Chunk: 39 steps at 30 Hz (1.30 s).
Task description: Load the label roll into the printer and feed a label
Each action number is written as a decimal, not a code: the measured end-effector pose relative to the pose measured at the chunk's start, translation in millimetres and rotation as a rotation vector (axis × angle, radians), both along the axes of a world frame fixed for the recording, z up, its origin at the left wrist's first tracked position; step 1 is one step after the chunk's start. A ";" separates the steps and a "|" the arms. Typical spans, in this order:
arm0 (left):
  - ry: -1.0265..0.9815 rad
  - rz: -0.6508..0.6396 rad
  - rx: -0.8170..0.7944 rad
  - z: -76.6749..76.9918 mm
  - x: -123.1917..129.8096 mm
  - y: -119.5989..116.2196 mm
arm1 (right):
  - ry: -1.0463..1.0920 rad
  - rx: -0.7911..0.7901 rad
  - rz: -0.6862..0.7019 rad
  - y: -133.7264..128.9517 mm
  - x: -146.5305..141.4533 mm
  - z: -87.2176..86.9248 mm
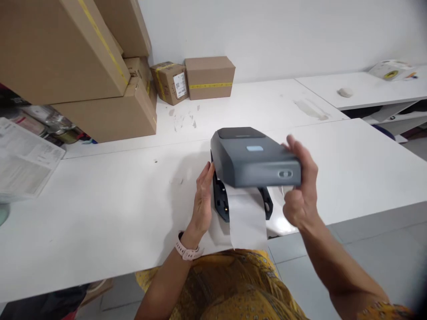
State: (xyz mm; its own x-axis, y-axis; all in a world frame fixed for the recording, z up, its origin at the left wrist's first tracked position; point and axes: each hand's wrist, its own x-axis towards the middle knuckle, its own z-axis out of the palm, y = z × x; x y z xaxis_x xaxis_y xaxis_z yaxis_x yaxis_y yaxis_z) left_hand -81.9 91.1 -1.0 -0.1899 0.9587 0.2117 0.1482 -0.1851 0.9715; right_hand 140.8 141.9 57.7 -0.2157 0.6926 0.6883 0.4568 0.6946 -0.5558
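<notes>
A dark grey label printer (222, 202) stands at the table's front edge with its lid (263, 171) raised over the base. My right hand (303, 186) grips the right side of that lid, thumb below and fingers on top, slightly blurred. Against the left side of the base rests my left hand (203, 200), its fingers stretched out and holding nothing. From inside the printer a strip of white label paper (248, 220) runs toward me and hangs over the edge. The lid hides most of the printer's interior.
Cardboard boxes (110, 113) are stacked at the back left, beside two smaller boxes, one a brown carton (210, 80) with yellow tape. Plastic-wrapped papers (26, 155) lie at far left. A white box (392, 70) sits on the right-hand table.
</notes>
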 end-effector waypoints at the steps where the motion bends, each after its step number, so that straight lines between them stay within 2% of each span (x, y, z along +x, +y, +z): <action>1: 0.025 0.014 0.000 0.7 0.8 0.7 | -0.015 0.062 0.014 12.9 -2.5 14.4; 4: 0.119 0.053 -0.062 1.7 1.8 1.7 | -0.030 0.123 0.064 54.8 -13.0 54.9; 8: 0.163 0.098 -0.074 0.4 -0.6 2.9 | 0.001 -0.016 0.040 112.0 -31.3 91.9; 12: 0.146 0.099 -0.060 -0.8 -3.1 5.5 | 0.016 -0.124 0.055 169.7 -43.8 105.2; 15: 0.093 0.064 -0.085 0.9 -4.2 7.1 | -0.079 -0.204 0.089 194.3 -42.8 107.4; 17: 0.063 0.047 -0.098 2.3 -4.6 7.3 | -0.132 -0.183 0.091 190.1 -38.5 106.1; 19: 0.047 0.042 -0.114 2.9 -4.8 6.5 | -0.164 -0.080 0.034 168.9 -33.5 100.3; 24: 0.057 0.046 -0.147 5.6 -5.2 8.1 | -0.246 0.194 -0.135 98.3 -22.4 63.2; 27: 0.188 0.092 -0.207 17.4 -6.5 19.9 | -0.250 0.252 -0.134 83.6 -15.9 44.8; 29: 0.357 0.087 -0.286 29.7 -7.8 31.6 | -0.264 0.242 -0.110 86.6 -12.5 42.7; 31: 0.519 0.042 -0.365 41.6 -9.1 42.9 | -0.277 0.224 -0.090 95.4 -11.1 47.6; 33: 0.595 0.003 -0.428 49.3 -10.0 50.7 | -0.284 0.216 -0.082 107.3 -12.8 55.5; 36: 0.545 -0.027 -0.470 49.7 -10.8 54.0 | -0.277 0.201 -0.078 129.3 -20.6 65.7; 39: 0.459 -0.022 -0.455 41.2 -10.4 51.6 | -0.280 0.178 -0.085 151.6 -30.9 71.6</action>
State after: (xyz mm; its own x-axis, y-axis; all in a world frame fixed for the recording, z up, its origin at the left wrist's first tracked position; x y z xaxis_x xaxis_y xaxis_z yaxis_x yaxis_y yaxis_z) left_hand -92.3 142.8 40.2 -0.1562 0.9743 -0.1622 0.5681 0.2230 0.7922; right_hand 109.9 293.5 129.3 -0.3605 0.5907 0.7219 0.6349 0.7223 -0.2740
